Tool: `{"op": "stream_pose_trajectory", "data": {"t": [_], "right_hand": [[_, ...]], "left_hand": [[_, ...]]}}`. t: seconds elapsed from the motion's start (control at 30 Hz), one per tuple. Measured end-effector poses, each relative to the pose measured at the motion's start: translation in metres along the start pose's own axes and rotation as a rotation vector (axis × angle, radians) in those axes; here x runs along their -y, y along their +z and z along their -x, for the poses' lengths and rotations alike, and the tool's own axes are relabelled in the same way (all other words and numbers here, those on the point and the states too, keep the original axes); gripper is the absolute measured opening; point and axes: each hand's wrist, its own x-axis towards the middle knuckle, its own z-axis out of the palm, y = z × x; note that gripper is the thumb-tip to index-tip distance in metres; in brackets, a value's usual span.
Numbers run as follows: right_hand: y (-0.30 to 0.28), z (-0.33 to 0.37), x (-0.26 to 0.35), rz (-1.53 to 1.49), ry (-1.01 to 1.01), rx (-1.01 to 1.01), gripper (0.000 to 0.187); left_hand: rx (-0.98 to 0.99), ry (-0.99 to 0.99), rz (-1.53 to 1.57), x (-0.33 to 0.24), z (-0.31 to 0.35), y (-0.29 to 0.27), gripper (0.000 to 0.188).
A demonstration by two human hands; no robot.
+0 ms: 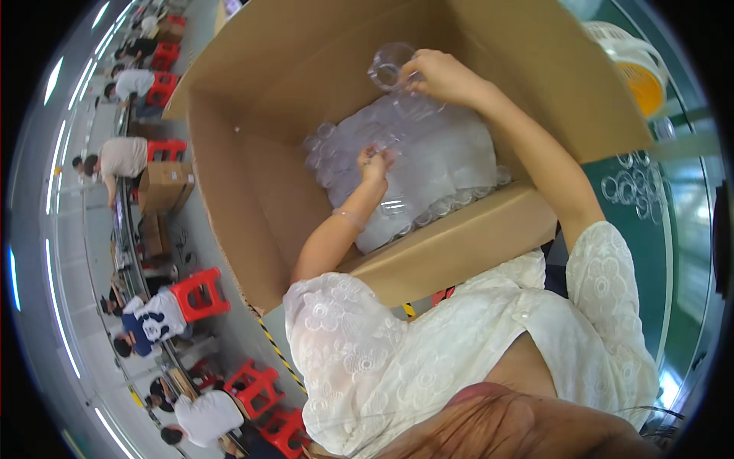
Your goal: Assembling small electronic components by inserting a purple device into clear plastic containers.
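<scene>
Fingers of L hand (374, 164) bunched over whitish sheet (440, 157) in cardboard box (248, 206), can't tell if gripping; clear plastic pc (388, 63) above sheet, clamped in R hand (447, 76); clear rings (628, 183) far R.

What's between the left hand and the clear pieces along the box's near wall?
White sheet, with what looks like another clear piece on it; head view.

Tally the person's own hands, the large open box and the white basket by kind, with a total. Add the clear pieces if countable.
Hands: 2 (left hand, right hand)
Large open cardboard box: 1
White basket: 1
Total: 4
Clear plastic pieces overlap too much to count.
</scene>
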Motion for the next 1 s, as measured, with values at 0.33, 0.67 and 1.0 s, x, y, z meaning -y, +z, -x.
{"op": "stream_pose_trajectory", "data": {"t": [0.33, 0.67, 1.0], "right_hand": [[-0.111, 0.288, 0.096, -0.323, 0.124, -0.206, 0.029], [-0.123, 0.503, -0.018, 0.537, 1.18, -0.278, 0.014], [-0.139, 0.441, -0.065, 0.576, 1.167, -0.273, 0.033]], "left_hand": [[0.12, 1.124, 0.397, -0.129, 0.137, 0.028, 0.03], [1.412, 1.264, -0.612, -0.019, 0.331, 0.121, 0.025], [1.16, 1.773, -1.344, 0.062, 0.311, 0.276, 0.022]]}}
